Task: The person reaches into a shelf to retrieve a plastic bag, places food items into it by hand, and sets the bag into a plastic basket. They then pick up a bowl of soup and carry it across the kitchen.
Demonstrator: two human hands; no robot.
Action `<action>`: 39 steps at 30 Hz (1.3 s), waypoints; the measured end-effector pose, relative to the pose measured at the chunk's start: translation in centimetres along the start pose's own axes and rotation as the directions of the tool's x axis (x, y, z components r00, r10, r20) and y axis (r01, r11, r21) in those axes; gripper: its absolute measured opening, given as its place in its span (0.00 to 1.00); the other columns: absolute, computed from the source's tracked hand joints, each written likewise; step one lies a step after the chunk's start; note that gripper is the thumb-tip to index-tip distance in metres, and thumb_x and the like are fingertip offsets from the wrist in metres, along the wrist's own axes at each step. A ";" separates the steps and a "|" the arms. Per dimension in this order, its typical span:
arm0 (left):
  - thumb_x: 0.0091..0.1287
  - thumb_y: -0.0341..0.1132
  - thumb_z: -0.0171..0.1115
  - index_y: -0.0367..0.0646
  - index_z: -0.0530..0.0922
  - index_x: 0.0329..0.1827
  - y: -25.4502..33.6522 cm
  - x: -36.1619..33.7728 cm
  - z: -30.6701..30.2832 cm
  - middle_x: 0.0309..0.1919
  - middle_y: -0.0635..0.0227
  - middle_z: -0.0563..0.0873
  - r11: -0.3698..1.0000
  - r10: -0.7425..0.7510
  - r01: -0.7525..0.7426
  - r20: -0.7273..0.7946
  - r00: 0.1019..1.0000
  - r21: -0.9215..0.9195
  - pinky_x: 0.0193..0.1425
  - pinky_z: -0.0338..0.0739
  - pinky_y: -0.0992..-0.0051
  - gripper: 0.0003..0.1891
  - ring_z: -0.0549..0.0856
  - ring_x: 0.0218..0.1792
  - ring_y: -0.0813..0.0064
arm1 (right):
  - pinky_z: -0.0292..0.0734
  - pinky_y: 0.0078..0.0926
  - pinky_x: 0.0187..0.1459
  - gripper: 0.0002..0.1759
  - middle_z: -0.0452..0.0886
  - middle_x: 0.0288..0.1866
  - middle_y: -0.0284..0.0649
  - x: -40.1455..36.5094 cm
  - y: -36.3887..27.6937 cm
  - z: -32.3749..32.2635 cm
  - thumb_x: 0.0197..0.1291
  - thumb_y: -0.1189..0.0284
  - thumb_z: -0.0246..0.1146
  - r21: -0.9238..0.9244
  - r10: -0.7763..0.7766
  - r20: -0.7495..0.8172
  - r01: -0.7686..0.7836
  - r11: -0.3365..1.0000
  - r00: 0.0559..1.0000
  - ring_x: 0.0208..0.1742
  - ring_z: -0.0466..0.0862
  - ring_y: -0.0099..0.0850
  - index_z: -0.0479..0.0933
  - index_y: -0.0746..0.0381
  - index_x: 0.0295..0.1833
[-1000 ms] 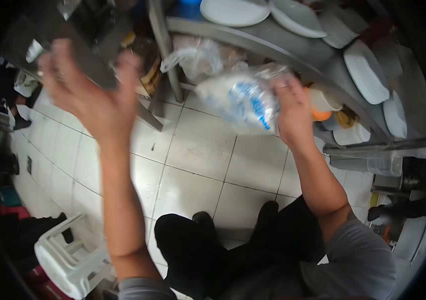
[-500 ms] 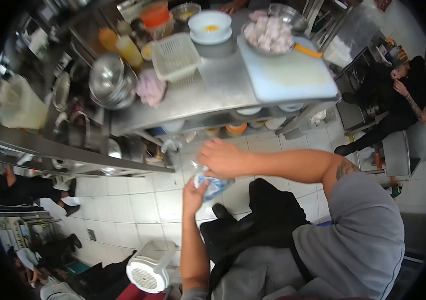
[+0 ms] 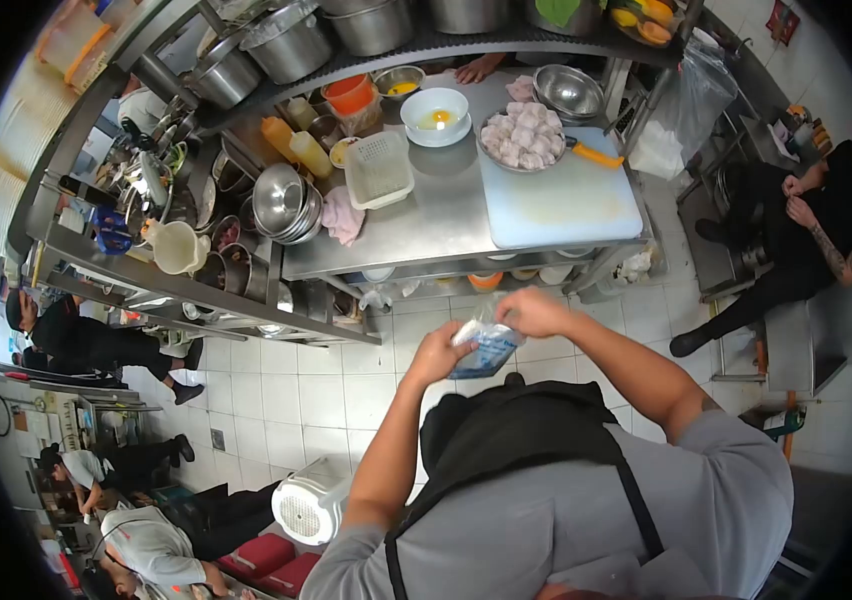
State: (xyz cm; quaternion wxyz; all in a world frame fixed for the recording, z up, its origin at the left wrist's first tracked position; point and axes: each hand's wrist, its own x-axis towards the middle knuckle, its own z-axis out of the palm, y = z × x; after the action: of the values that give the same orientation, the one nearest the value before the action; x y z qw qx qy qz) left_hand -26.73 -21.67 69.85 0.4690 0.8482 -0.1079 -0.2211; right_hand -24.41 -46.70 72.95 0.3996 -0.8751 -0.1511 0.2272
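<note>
A small clear plastic bag with blue print [image 3: 487, 350] hangs between both hands, in front of the black apron. Its left side is gripped by my left hand [image 3: 438, 352], thumb over the front. My right hand [image 3: 534, 312] pinches the bag's top right edge. Beyond them, on the steel counter [image 3: 436, 210], are a white cutting board [image 3: 558, 205], a bowl of pale raw meat pieces [image 3: 523, 138], a yellow-handled knife [image 3: 594, 153], a white bowl with egg yolk [image 3: 436, 117] and a white plastic basket [image 3: 379, 170].
Stacked steel bowls [image 3: 286, 203] and a pink cloth [image 3: 343, 216] lie at the counter's left. Pots [image 3: 288, 45] line the shelf above. A person in black [image 3: 826, 200] sits at the right; several people are at the left. A white stool-like object [image 3: 308, 503] stands lower left.
Both hands and the bag have shifted right in view. My right hand has moved from over the bag to its right edge. The view now shows more of the upper shelf.
</note>
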 end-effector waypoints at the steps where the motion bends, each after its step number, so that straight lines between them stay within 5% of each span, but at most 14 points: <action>1: 0.62 0.42 0.73 0.38 0.82 0.52 0.1 0.8 0.1 0.37 0.52 0.88 1.000 0.001 -0.001 0.020 1.000 -0.013 0.45 0.79 0.66 0.20 0.87 0.37 0.59 | 0.80 0.38 0.43 0.10 0.87 0.37 0.50 0.1 0.0 -0.8 0.55 0.67 0.66 0.007 0.005 -0.008 -0.005 1.000 1.000 0.37 0.87 0.44 0.86 0.59 0.41; 4: 0.63 0.39 0.72 0.39 0.82 0.54 0.7 3.8 -1.2 0.40 0.56 0.88 0.999 0.034 -0.034 -0.013 0.999 -0.020 0.50 0.78 0.68 0.19 0.86 0.42 0.67 | 0.81 0.37 0.43 0.11 0.88 0.37 0.47 2.4 0.2 -3.2 0.54 0.66 0.68 -0.137 0.158 -0.078 -0.167 0.976 0.984 0.38 0.87 0.42 0.86 0.58 0.42; 7: 0.65 0.37 0.71 0.38 0.81 0.55 1.6 7.1 -3.3 0.43 0.60 0.88 0.992 0.118 -0.115 -0.050 0.992 0.052 0.53 0.77 0.70 0.19 0.84 0.45 0.73 | 0.82 0.33 0.38 0.15 0.87 0.33 0.43 6.5 1.9 -5.7 0.55 0.69 0.69 -0.181 0.096 0.103 -0.076 0.981 0.990 0.28 0.87 0.35 0.85 0.61 0.48; 9: 0.65 0.37 0.70 0.34 0.79 0.56 1.2 10.0 -4.7 0.44 0.61 0.87 0.991 0.064 -0.061 0.022 0.998 -0.119 0.54 0.77 0.71 0.21 0.83 0.45 0.75 | 0.82 0.34 0.41 0.15 0.87 0.37 0.45 9.4 3.3 -6.6 0.55 0.71 0.67 -0.143 -0.094 0.071 0.104 0.984 0.993 0.30 0.86 0.35 0.85 0.61 0.50; 13: 0.66 0.37 0.70 0.35 0.78 0.58 1.5 14.1 -7.7 0.45 0.64 0.86 0.971 0.037 -0.012 0.101 0.994 -0.241 0.55 0.76 0.72 0.21 0.82 0.47 0.75 | 0.80 0.30 0.32 0.24 0.87 0.37 0.41 11.7 -0.5 -10.6 0.52 0.79 0.62 0.126 0.095 0.116 -0.109 0.986 0.989 0.31 0.85 0.32 0.83 0.60 0.58; 17: 0.67 0.40 0.69 0.34 0.78 0.57 2.0 17.9 -9.4 0.46 0.64 0.86 0.959 0.071 -0.028 0.144 0.987 -0.280 0.56 0.75 0.73 0.21 0.82 0.47 0.75 | 0.80 0.28 0.28 0.23 0.88 0.38 0.42 15.4 0.3 -12.2 0.57 0.78 0.60 0.271 0.085 0.156 -0.125 0.954 0.984 0.27 0.83 0.28 0.81 0.61 0.60; 20: 0.69 0.42 0.67 0.34 0.78 0.58 1.9 20.5 -10.2 0.46 0.64 0.86 0.960 0.011 0.041 0.183 0.983 -0.277 0.57 0.75 0.74 0.22 0.82 0.48 0.76 | 0.79 0.28 0.27 0.21 0.88 0.39 0.42 17.5 1.2 -13.2 0.59 0.77 0.60 0.198 0.140 0.128 -0.164 0.966 0.982 0.26 0.82 0.27 0.82 0.60 0.59; 23: 0.70 0.42 0.67 0.33 0.78 0.56 2.3 22.2 -10.5 0.43 0.62 0.87 0.938 0.007 0.054 0.176 0.984 -0.343 0.52 0.77 0.74 0.21 0.83 0.44 0.74 | 0.77 0.25 0.27 0.19 0.86 0.42 0.37 18.6 0.5 -15.0 0.59 0.79 0.59 -0.089 0.240 0.201 -0.226 0.970 0.950 0.30 0.82 0.25 0.82 0.62 0.56; 26: 0.70 0.42 0.66 0.35 0.78 0.59 1.8 24.3 -10.6 0.47 0.64 0.87 0.931 0.003 0.063 0.180 0.984 -0.360 0.57 0.76 0.73 0.22 0.83 0.48 0.76 | 0.76 0.22 0.29 0.19 0.85 0.41 0.33 19.7 2.1 -16.6 0.58 0.80 0.60 -0.086 0.090 0.265 -0.069 0.994 0.960 0.30 0.81 0.22 0.82 0.62 0.55; 30: 0.71 0.40 0.65 0.34 0.79 0.58 2.1 24.7 -10.3 0.47 0.64 0.87 0.865 -0.084 0.134 0.124 0.989 -0.484 0.55 0.77 0.74 0.20 0.84 0.47 0.76 | 0.70 0.18 0.30 0.20 0.84 0.38 0.29 20.4 3.1 -18.4 0.55 0.82 0.61 0.454 0.015 0.362 -0.190 0.870 0.932 0.30 0.77 0.18 0.80 0.62 0.56; 35: 0.67 0.44 0.69 0.29 0.76 0.62 -0.6 25.4 -9.1 0.48 0.57 0.88 0.940 -0.063 0.031 -0.084 0.994 -0.339 0.55 0.79 0.73 0.29 0.85 0.48 0.73 | 0.70 0.21 0.29 0.07 0.76 0.28 0.28 22.9 4.6 -18.5 0.54 0.80 0.62 0.358 -0.100 0.388 -0.050 0.932 0.916 0.27 0.74 0.20 0.76 0.61 0.39; 36: 0.67 0.52 0.68 0.27 0.74 0.64 1.3 24.0 -9.4 0.55 0.50 0.85 0.957 -0.154 0.115 -0.133 0.979 -0.266 0.64 0.75 0.69 0.36 0.84 0.55 0.65 | 0.70 0.24 0.29 0.05 0.72 0.25 0.28 23.0 3.9 -18.7 0.54 0.78 0.63 0.286 -0.104 0.383 -0.011 0.958 0.918 0.26 0.73 0.22 0.72 0.60 0.32; 38: 0.67 0.60 0.64 0.28 0.70 0.69 -4.0 26.2 -7.4 0.63 0.41 0.78 0.995 -0.050 0.074 -0.314 0.948 0.062 0.69 0.72 0.63 0.42 0.79 0.64 0.53 | 0.74 0.27 0.31 0.03 0.76 0.27 0.30 24.2 3.7 -18.4 0.56 0.76 0.64 0.094 -0.066 0.301 0.039 0.995 0.951 0.29 0.76 0.23 0.76 0.60 0.33; 39: 0.67 0.60 0.63 0.28 0.70 0.70 -3.1 25.9 -7.7 0.65 0.40 0.76 0.993 -0.097 0.112 -0.291 0.952 0.036 0.71 0.70 0.62 0.43 0.77 0.66 0.52 | 0.75 0.28 0.32 0.02 0.78 0.28 0.31 24.9 4.5 -17.5 0.57 0.75 0.64 0.190 -0.004 0.254 -0.046 0.981 0.967 0.29 0.78 0.24 0.77 0.60 0.35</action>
State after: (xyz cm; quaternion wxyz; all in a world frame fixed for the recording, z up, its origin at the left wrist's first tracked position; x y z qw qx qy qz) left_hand -0.38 -24.35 63.65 0.4450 0.8879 0.0012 -0.1164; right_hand 6.23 -49.49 72.72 0.4582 -0.7972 -0.1687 0.3550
